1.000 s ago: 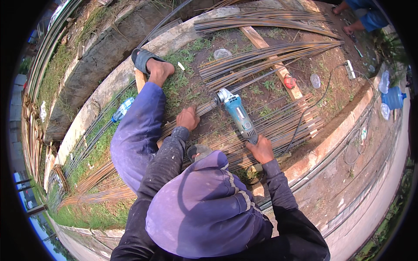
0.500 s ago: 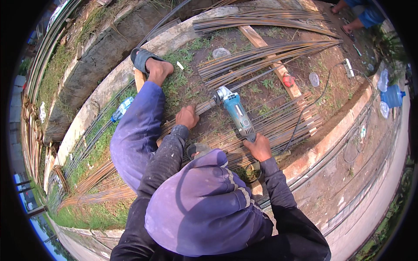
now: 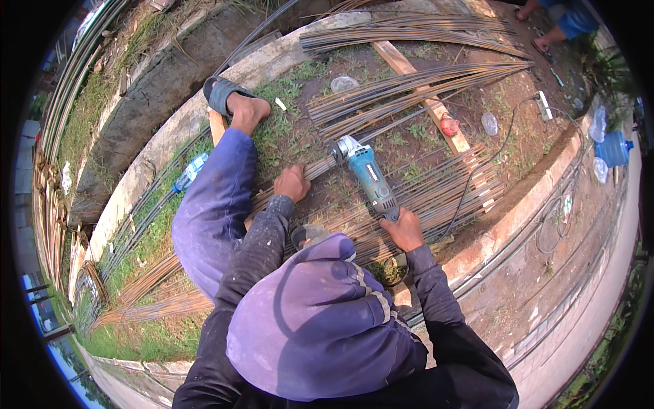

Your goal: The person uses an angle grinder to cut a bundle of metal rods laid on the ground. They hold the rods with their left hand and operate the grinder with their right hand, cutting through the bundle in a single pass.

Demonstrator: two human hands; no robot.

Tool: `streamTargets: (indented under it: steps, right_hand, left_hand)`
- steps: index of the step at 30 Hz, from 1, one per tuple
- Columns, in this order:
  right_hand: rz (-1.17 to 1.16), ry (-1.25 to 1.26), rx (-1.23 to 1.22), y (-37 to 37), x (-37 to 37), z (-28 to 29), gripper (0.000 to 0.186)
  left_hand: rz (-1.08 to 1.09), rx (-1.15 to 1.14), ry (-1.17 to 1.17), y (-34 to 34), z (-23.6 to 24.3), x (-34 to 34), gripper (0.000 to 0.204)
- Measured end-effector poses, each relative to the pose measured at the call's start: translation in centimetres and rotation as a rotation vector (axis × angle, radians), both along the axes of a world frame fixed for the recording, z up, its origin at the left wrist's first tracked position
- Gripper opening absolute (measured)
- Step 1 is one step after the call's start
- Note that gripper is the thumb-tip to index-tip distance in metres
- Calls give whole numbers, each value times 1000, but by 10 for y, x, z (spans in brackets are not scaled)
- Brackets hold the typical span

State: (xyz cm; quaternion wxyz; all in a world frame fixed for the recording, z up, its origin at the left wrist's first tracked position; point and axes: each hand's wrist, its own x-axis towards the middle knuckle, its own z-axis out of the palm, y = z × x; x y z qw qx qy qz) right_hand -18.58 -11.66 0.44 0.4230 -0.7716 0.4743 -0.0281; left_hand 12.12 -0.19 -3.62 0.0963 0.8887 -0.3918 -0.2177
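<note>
My right hand (image 3: 407,230) is wrapped round the rear handle of a teal angle grinder (image 3: 372,181). The grinder's silver head and disc end rest against a bundle of thin steel rebar rods (image 3: 320,168). Close behind the disc, to its left, my left hand (image 3: 291,183) is closed over that same bundle. More rusty rods (image 3: 436,194) lie side by side beneath and to the right of the grinder. Just where the disc meets the rods is too small to make out.
A wooden beam (image 3: 409,75) lies under further rebar bundles (image 3: 409,99) at the far side, with a red tape measure (image 3: 449,125) on it. A black cable runs to a white power strip (image 3: 544,107). Beyond a low concrete edge stands a blue water jug (image 3: 613,150). Another person's legs (image 3: 569,31) show far right.
The view has shifted very slightly. Both hands, the grinder and the rods otherwise keep their places.
</note>
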Motion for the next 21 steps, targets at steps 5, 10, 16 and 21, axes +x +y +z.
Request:
streamTargets:
  steps: [5,10,16,21]
  right_hand:
    - [2,23,-7,1,-1,1,44]
    - [-6,8,-36,3,-3,-7,44]
    - [-4,40,-38,3,-3,-13,46]
    - [0,-5,-14,3,-4,-12,46]
  left_hand:
    - [-2,-6,4,1,-5,2,50]
    - [-9,7,10,3,-11,4,52]
    - [-9,16,23,2,-10,4,52]
    - [2,27,32,2,-6,3,52]
